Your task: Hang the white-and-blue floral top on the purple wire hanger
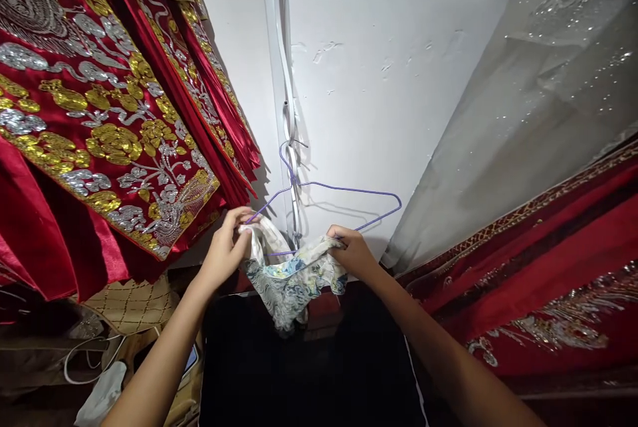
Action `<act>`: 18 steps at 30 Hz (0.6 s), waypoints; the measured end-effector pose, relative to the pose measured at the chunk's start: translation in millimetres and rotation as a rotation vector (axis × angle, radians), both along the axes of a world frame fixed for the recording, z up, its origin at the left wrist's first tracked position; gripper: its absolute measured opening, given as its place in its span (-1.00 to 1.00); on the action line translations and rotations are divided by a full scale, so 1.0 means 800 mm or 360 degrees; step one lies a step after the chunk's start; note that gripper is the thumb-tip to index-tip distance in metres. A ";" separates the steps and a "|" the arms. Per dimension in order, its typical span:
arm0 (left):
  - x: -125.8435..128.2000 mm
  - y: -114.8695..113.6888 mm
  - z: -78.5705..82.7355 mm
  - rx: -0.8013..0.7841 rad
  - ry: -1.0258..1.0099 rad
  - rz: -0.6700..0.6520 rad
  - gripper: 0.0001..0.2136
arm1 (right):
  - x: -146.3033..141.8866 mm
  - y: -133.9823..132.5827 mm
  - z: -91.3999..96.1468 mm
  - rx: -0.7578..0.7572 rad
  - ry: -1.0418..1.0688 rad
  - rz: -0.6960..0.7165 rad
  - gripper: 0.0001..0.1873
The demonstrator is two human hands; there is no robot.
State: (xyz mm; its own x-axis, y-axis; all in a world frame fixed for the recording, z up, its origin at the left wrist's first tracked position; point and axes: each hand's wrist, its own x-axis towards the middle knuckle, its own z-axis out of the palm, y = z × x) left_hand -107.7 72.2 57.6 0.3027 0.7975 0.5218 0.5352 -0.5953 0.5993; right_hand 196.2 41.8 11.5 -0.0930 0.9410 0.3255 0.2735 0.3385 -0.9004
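Observation:
A purple wire hanger (343,189) hangs by its hook from a white hook strip (294,168) on the wall. Around its lower left part is a small white garment with a blue and yellow floral print (294,284), bunched and gathered below. My left hand (232,241) pinches the garment's left strap, close to the hanger's left end. The fingers of my right hand (351,251) are closed on the garment's right edge, beside the hanger's lower right wire. The hanger's right shoulder sticks out bare above that hand.
Red embroidered clothing (139,128) hangs at the left. Sheer sparkling fabric (538,82) and red beaded cloth (543,321) hang at the right. Low on the left lie a tan quilted item (132,307), a white cable (74,374) and a phone-like object (191,360).

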 end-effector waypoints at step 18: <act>-0.030 0.025 0.031 0.0369 0.0226 0.0321 -0.73 | 0.113 -0.012 0.083 -0.0286 -0.0426 -0.0275 -0.69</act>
